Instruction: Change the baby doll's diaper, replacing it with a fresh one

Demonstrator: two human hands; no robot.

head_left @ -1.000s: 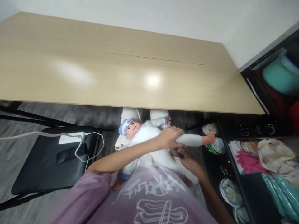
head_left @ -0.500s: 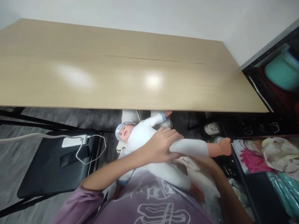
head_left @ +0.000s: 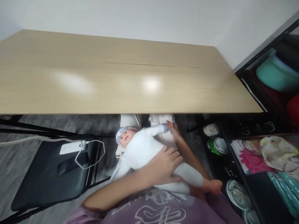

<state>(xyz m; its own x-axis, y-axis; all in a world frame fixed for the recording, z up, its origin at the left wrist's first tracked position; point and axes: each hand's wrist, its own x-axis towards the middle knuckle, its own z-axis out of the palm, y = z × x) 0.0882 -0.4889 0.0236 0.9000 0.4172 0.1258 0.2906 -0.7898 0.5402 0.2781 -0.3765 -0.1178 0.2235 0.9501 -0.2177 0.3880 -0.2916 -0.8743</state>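
Note:
A baby doll (head_left: 142, 146) in a white suit and a lettered cap lies tilted on my lap, head to the left and bare feet to the right. My left hand (head_left: 164, 165) is wrapped over its hip and upper leg, fingers together. At the doll's raised hand, just below the table edge, is my right hand (head_left: 174, 128). Its fingers are mostly hidden there, so I cannot make out their grip. A crumpled white cloth-like item (head_left: 160, 119) shows right beside my right hand, partly under the table edge.
A wooden table (head_left: 116, 93) spans the front. On the left, a black folding chair (head_left: 46, 183) holds a white power strip (head_left: 72, 147), a dark phone (head_left: 73, 164) and cables. Black shelving on the right carries a teal pot (head_left: 275, 73), pink cloth (head_left: 253, 160) and plastic bags.
My right hand has moved from the lower right, behind the doll's legs, up to the doll's raised hand. The doll's lifted leg has come down, my left hand still on it. The view shifted slightly.

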